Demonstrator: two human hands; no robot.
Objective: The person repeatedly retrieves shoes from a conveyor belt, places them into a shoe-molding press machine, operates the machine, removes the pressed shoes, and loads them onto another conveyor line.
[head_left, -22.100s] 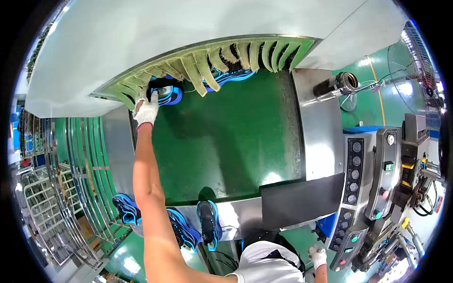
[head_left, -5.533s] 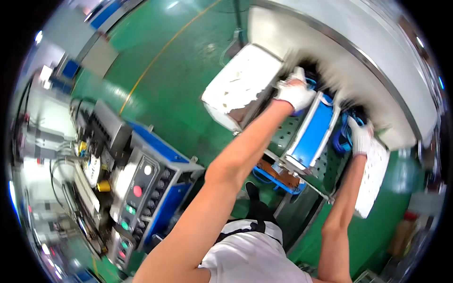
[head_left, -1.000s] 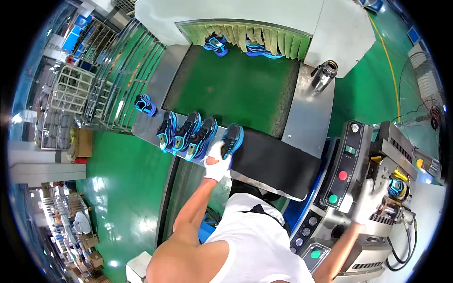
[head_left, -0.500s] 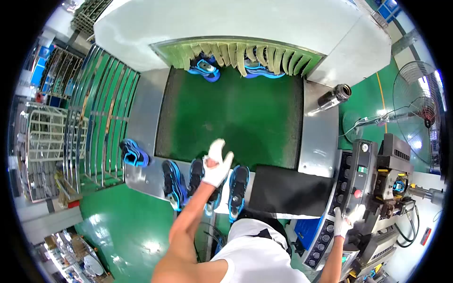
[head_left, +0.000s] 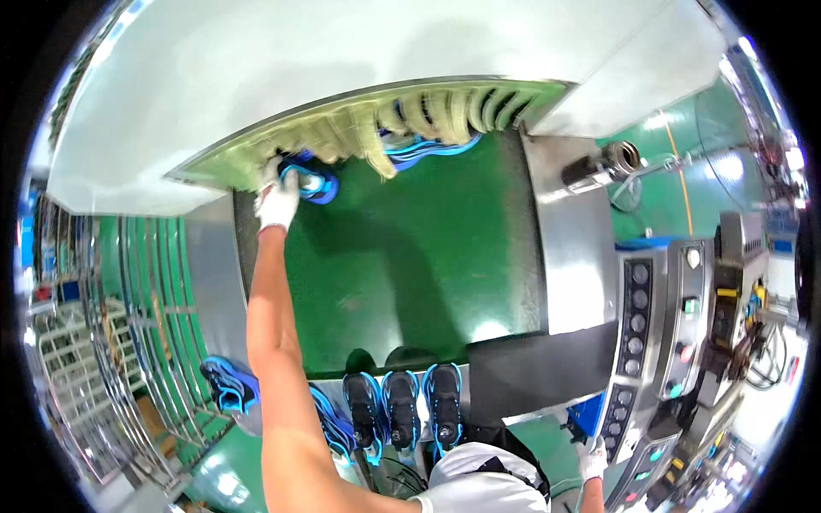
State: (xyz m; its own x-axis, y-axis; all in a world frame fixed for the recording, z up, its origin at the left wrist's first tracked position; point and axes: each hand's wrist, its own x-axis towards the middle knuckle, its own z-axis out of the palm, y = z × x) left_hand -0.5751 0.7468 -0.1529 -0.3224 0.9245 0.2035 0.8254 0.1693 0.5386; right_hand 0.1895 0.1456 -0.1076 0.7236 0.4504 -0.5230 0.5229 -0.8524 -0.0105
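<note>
My left hand (head_left: pixel 278 201), in a white glove, reaches to the far left of the green belt (head_left: pixel 402 256). Its fingers close on the side of a blue sneaker (head_left: pixel 316 184) that sticks out from under the strip curtain (head_left: pixel 342 132). Another blue sneaker (head_left: pixel 436 151) lies half under the strips to the right, with its back part hidden. My right hand (head_left: pixel 592 459), also gloved, hangs low beside the control panel (head_left: pixel 617 419); its fingers look apart with nothing in them.
Several black and blue sneakers (head_left: pixel 400 410) line the near ledge, and one more sneaker (head_left: pixel 229 385) sits at the left corner. A black mat (head_left: pixel 543 372) covers the ledge's right part. A dark metal bottle (head_left: pixel 599 167) lies on the right rail. Metal racks (head_left: pixel 154 308) stand left.
My left hand has gone from above the near row of sneakers to the sneaker at the curtain and closed on it. My right hand has dropped lower along the panel. The view has shifted.
</note>
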